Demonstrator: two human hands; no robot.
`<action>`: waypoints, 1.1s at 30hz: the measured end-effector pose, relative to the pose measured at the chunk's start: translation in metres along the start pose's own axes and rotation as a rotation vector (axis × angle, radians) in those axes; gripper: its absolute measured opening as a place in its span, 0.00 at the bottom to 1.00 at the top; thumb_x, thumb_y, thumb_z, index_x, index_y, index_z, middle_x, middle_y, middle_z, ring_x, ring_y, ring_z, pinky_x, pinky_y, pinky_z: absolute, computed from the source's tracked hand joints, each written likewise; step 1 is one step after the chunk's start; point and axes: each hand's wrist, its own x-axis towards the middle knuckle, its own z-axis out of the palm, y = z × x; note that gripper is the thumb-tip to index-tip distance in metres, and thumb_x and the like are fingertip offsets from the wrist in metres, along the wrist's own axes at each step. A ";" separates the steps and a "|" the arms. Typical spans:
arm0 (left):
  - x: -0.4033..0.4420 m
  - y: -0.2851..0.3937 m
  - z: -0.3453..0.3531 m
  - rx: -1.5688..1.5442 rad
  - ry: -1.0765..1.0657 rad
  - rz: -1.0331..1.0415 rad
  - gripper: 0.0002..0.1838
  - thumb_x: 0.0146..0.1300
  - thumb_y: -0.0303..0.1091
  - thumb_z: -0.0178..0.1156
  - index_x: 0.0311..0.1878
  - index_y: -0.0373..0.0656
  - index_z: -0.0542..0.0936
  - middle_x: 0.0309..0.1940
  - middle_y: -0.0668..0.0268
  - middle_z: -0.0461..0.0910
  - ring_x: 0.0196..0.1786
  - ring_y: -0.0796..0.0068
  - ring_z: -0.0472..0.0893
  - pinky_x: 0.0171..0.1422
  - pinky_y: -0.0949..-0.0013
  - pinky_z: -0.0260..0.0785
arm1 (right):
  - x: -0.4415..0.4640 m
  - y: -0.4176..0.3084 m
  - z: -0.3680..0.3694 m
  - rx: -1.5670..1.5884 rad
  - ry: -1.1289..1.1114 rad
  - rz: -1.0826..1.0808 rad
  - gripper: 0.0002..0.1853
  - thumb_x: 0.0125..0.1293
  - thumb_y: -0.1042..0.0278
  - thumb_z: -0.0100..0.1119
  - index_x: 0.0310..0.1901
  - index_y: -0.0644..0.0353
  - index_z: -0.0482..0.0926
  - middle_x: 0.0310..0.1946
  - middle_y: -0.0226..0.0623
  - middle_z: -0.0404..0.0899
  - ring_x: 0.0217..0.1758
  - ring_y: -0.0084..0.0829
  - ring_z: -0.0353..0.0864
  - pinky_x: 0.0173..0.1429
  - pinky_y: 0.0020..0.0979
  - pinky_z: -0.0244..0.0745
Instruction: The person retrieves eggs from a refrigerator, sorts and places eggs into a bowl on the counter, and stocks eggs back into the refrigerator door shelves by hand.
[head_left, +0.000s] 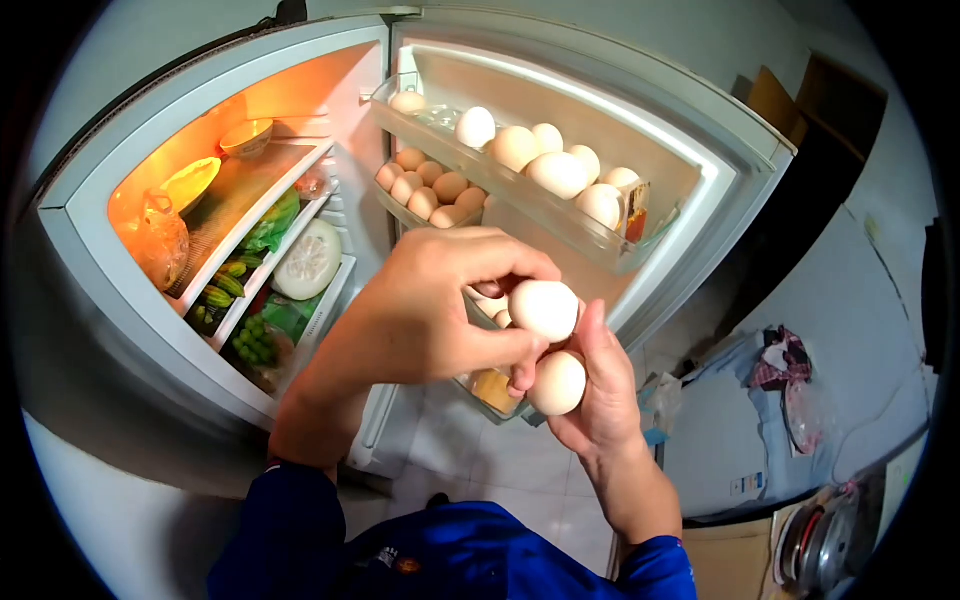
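In front of the open fridge door, my left hand (pixel 425 300) is closed on a pale egg (pixel 543 310), thumb below and fingers curled behind it. Just under it, my right hand (pixel 608 390) grips a second pale egg (pixel 557 384), its thumb upright along the right side. The two eggs are close together, and my left fingertips reach the lower one. Beyond my hands, the upper door shelf (pixel 480 160) carries several large whitish eggs (pixel 556 175). Smaller brown eggs (pixel 430 186) fill the shelf below, partly hidden behind my left hand.
The fridge door (pixel 700 100) stands wide open. Inside are a yellow bowl (pixel 190 185), an orange plastic bag (pixel 163 245), a cut gourd wrapped in film (pixel 308 260) and green grapes (pixel 255 342). A low door shelf holds a yellowish block (pixel 496 390). Stacked pans (pixel 825 535) are at the lower right.
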 end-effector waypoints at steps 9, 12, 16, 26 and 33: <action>0.089 -0.041 -0.080 0.033 0.388 -0.099 0.23 0.48 0.38 0.71 0.44 0.31 0.80 0.37 0.60 0.83 0.37 0.76 0.81 0.45 0.73 0.74 | -0.015 0.034 -0.034 0.423 0.247 0.265 0.23 0.70 0.50 0.47 0.50 0.65 0.75 0.39 0.51 0.81 0.39 0.43 0.81 0.48 0.40 0.78; 0.115 -0.059 -0.084 0.210 0.390 -0.211 0.25 0.43 0.43 0.71 0.41 0.33 0.82 0.34 0.61 0.83 0.36 0.74 0.81 0.43 0.72 0.73 | -0.027 0.047 -0.040 0.493 0.297 0.301 0.15 0.60 0.75 0.47 0.49 0.66 0.72 0.43 0.51 0.79 0.47 0.44 0.80 0.58 0.44 0.75; 0.132 -0.081 -0.080 0.231 0.320 -0.307 0.22 0.38 0.42 0.69 0.34 0.34 0.83 0.27 0.62 0.82 0.32 0.76 0.79 0.38 0.73 0.71 | -0.040 0.064 -0.055 0.519 0.264 0.303 0.20 0.54 0.80 0.47 0.51 0.66 0.71 0.46 0.51 0.77 0.52 0.46 0.78 0.63 0.46 0.72; 0.154 -0.113 -0.060 0.242 0.177 -0.551 0.20 0.37 0.38 0.68 0.35 0.36 0.82 0.22 0.62 0.80 0.24 0.75 0.77 0.28 0.71 0.68 | -0.048 0.069 -0.059 0.397 0.243 0.305 0.15 0.68 0.71 0.54 0.55 0.63 0.71 0.50 0.48 0.76 0.58 0.47 0.76 0.66 0.45 0.71; 0.158 -0.110 -0.055 0.410 0.062 -0.565 0.19 0.40 0.41 0.69 0.35 0.38 0.83 0.20 0.63 0.80 0.19 0.75 0.76 0.25 0.70 0.67 | -0.056 0.069 -0.063 0.303 0.253 0.297 0.19 0.69 0.64 0.55 0.57 0.65 0.70 0.52 0.51 0.76 0.55 0.48 0.79 0.59 0.40 0.79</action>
